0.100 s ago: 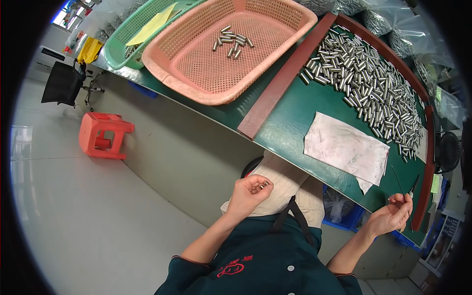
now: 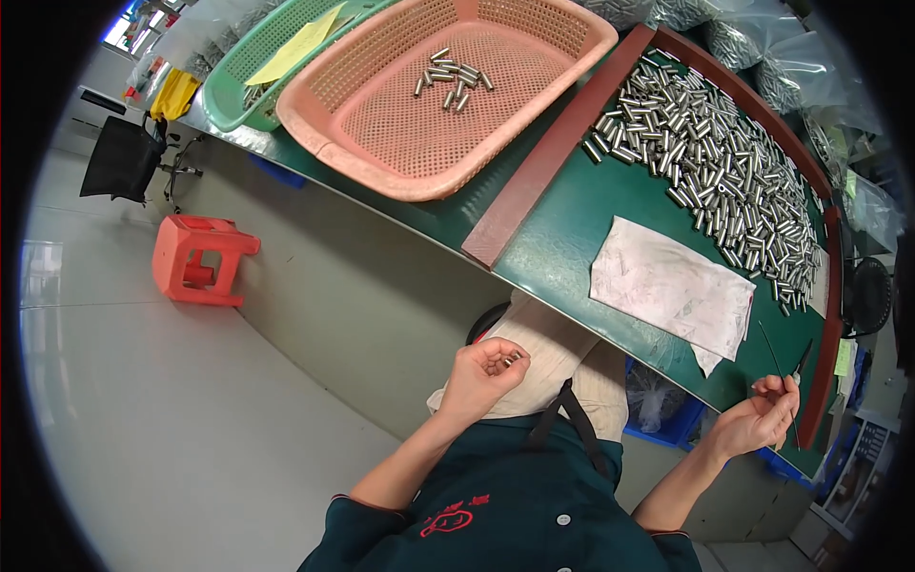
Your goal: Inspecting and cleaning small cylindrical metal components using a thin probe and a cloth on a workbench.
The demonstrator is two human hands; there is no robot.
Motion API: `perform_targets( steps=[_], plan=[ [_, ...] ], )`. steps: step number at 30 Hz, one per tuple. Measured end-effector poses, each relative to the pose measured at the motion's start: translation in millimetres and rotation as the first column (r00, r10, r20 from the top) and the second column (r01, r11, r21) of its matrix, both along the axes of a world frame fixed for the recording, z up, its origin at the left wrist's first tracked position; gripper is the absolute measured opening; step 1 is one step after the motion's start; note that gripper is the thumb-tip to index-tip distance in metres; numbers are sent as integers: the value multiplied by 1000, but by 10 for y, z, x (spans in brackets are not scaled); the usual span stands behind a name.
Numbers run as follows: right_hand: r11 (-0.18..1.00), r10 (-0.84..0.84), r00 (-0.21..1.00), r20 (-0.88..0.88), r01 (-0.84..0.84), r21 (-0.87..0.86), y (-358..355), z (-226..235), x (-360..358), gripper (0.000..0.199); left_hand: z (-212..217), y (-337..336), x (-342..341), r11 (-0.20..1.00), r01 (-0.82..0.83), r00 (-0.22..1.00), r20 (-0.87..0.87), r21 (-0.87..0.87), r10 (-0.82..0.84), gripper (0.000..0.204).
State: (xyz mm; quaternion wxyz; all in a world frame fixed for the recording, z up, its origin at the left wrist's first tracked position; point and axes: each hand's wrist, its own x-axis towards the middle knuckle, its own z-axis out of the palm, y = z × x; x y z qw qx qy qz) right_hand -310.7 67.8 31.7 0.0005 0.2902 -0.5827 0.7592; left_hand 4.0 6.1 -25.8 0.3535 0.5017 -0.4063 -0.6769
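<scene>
My left hand [image 2: 484, 381] is held over my lap, its fingers curled around a few small metal cylinders [image 2: 513, 358]; the fingers partly hide them. At the table's right end my right hand [image 2: 760, 419] pinches a thin dark rod [image 2: 774, 351], which sticks out above and below the fingers. Just beyond that hand a dark pointed tool [image 2: 806, 357] lies near the wooden rail. A stained whitish cloth [image 2: 672, 291] is spread on the green tabletop [image 2: 558, 238] between my hands and a large heap of shiny metal cylinders [image 2: 715, 157].
Brown wooden rails [image 2: 562, 143] border the heap. To the left stand a pink plastic basket [image 2: 381, 157] with several cylinders inside and a green basket [image 2: 224, 95] with yellow paper. Clear bags of parts [image 2: 796, 71] line the back. A red stool [image 2: 202, 259] and black chair [image 2: 122, 157] stand on the floor.
</scene>
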Motion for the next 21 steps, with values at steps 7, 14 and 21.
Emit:
perform_targets(
  steps=[7,14,21],
  plan=[
    [1000,4,1000,8,-4,-8,-46,-17,18,30,42,-25,18,994,50,987,158,-99,-34,6],
    [999,-37,998,56,39,-34,-51,22,49,27,747,-210,-35,641,329,864,495,-693,93,17],
    [996,-57,997,58,61,-67,-12,-25,76,27,1631,-994,65,159,460,679,461,-874,571,26]
  ],
)
